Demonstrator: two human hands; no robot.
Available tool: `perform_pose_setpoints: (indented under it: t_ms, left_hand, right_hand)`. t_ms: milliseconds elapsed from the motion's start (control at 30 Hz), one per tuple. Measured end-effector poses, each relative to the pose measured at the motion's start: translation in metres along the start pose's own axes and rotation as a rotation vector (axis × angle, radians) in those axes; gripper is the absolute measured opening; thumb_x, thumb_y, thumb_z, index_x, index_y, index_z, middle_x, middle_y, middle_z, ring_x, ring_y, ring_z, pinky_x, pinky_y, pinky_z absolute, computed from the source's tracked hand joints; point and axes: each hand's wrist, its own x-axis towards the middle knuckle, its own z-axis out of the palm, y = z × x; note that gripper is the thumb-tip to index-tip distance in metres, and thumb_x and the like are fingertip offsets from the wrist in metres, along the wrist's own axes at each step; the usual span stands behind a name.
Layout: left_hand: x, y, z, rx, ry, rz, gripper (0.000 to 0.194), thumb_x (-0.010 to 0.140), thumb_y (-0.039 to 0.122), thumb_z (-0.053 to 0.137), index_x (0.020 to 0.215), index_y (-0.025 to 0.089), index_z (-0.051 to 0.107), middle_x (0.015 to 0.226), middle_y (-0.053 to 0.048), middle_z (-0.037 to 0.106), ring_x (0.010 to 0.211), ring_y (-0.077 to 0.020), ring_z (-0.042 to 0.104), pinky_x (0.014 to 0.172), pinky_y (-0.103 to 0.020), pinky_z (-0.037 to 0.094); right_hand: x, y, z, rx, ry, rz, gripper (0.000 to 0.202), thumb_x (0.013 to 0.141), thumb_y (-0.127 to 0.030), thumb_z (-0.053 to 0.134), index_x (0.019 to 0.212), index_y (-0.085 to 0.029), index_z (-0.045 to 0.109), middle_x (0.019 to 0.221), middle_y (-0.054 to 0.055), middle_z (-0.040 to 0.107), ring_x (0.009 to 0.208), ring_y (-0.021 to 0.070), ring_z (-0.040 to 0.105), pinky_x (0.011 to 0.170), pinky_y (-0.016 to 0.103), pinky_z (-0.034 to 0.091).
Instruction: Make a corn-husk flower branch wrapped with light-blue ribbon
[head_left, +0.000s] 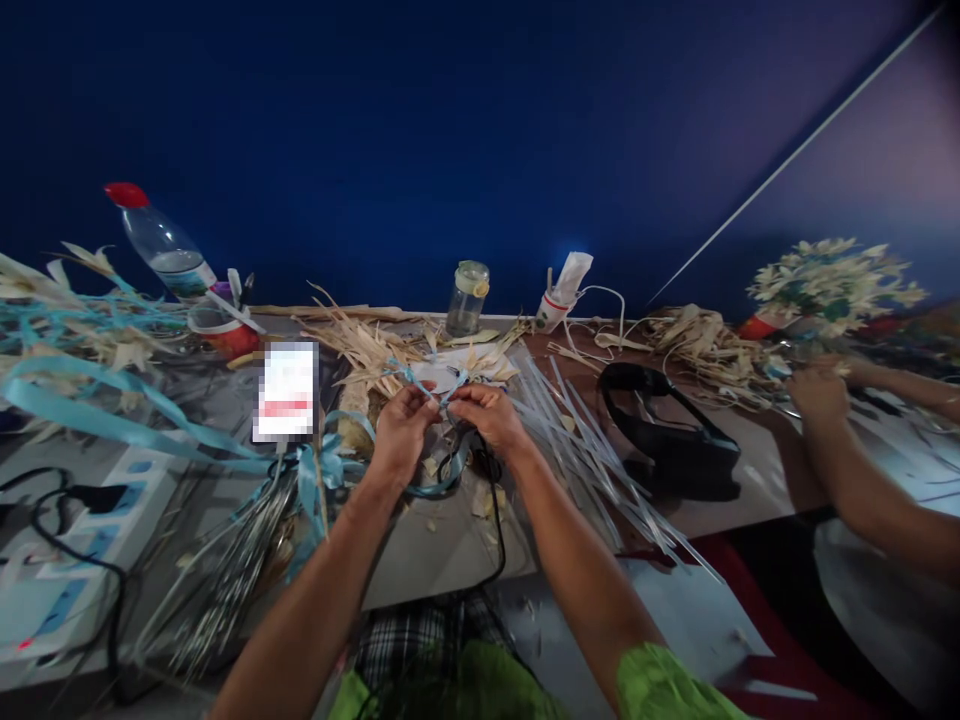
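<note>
Near the middle of the table, my left hand (403,428) and my right hand (486,412) meet with fingertips close together. Both pinch a light blue ribbon (409,374), and a small bow or knot of it shows just above the fingers. A lower stretch of ribbon curves below the hands beside a black cable (496,520). Dried corn husk strips (367,345) fan out behind my hands. Clear plastic strips (592,450) lie to the right of my right hand. Left of my left hand is a bunch of thin wire stems (240,570) with a blue bow (319,470).
At left are a lit phone (286,392), a white power strip (97,555) and a leaning bottle (165,245). A lidded jar (467,300) and white cup (553,312) stand by the wall. Rightward lie a black headset (667,430), white flowers (832,285) and a co-worker's hands (821,385).
</note>
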Motion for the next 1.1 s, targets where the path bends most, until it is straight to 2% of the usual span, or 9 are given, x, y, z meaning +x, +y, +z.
perform_pose_setpoints:
  t_ms: [200, 333, 467, 667, 867, 1000, 1100]
  left_hand:
    - [-0.002, 0.003, 0.004, -0.045, 0.027, -0.047, 0.039, 0.053, 0.025, 0.074, 0.087, 0.015, 0.058, 0.064, 0.005, 0.056, 0.052, -0.0054, 0.051, 0.056, -0.020, 0.041]
    - [0.000, 0.004, 0.005, -0.067, 0.023, -0.079, 0.043, 0.050, 0.025, 0.076, 0.087, 0.014, 0.057, 0.064, 0.004, 0.058, 0.051, -0.0057, 0.052, 0.054, -0.020, 0.041]
    - [0.003, 0.001, 0.002, -0.083, -0.001, -0.188, 0.045, 0.047, 0.023, 0.078, 0.085, 0.014, 0.056, 0.060, 0.005, 0.057, 0.049, -0.0054, 0.050, 0.052, -0.020, 0.041]
    - [0.006, -0.001, -0.001, -0.098, -0.071, -0.292, 0.042, 0.047, 0.022, 0.079, 0.081, 0.014, 0.054, 0.056, 0.006, 0.054, 0.049, -0.0056, 0.049, 0.051, -0.020, 0.042]
    - [0.004, 0.003, 0.000, -0.055, -0.108, -0.328, 0.045, 0.045, 0.024, 0.080, 0.078, 0.015, 0.051, 0.055, 0.006, 0.053, 0.046, -0.0050, 0.048, 0.048, -0.019, 0.039]
    - [0.000, 0.002, 0.002, -0.010, -0.203, -0.340, 0.045, 0.050, 0.030, 0.079, 0.081, 0.016, 0.051, 0.056, 0.006, 0.053, 0.045, -0.0046, 0.047, 0.046, -0.018, 0.036]
    - [-0.003, 0.001, 0.006, 0.019, -0.203, -0.296, 0.046, 0.053, 0.034, 0.077, 0.085, 0.016, 0.051, 0.057, 0.006, 0.053, 0.045, -0.0046, 0.046, 0.045, -0.018, 0.035]
  right_hand:
    - [0.003, 0.012, 0.009, 0.248, 0.045, 0.148, 0.026, 0.057, -0.034, 0.071, 0.067, -0.016, 0.055, 0.053, -0.006, 0.051, 0.047, 0.0060, 0.042, 0.047, 0.019, 0.032]
    - [0.001, 0.014, 0.012, 0.350, 0.027, 0.157, 0.025, 0.057, -0.032, 0.072, 0.066, -0.016, 0.055, 0.054, -0.005, 0.054, 0.047, 0.0059, 0.044, 0.047, 0.019, 0.033]
    - [-0.001, 0.012, 0.011, 0.363, 0.021, 0.165, 0.027, 0.055, -0.029, 0.072, 0.075, -0.017, 0.059, 0.058, -0.005, 0.059, 0.050, 0.0073, 0.049, 0.048, 0.019, 0.034]
    - [0.001, 0.020, -0.001, 0.373, -0.116, 0.308, 0.031, 0.056, -0.031, 0.072, 0.081, -0.015, 0.063, 0.054, -0.003, 0.058, 0.040, 0.0051, 0.042, 0.039, 0.017, 0.020]
    - [0.004, 0.028, -0.006, 0.460, -0.239, 0.386, 0.033, 0.054, -0.030, 0.074, 0.080, -0.014, 0.060, 0.050, -0.004, 0.056, 0.033, 0.0004, 0.025, 0.037, 0.016, 0.018]
    - [0.004, 0.027, -0.007, 0.508, -0.307, 0.377, 0.031, 0.054, -0.031, 0.072, 0.075, -0.015, 0.057, 0.050, -0.003, 0.056, 0.033, 0.0018, 0.029, 0.037, 0.017, 0.021]
    - [0.004, 0.023, -0.006, 0.503, -0.268, 0.357, 0.028, 0.054, -0.031, 0.070, 0.072, -0.016, 0.054, 0.047, -0.004, 0.054, 0.033, 0.0033, 0.030, 0.037, 0.017, 0.018]
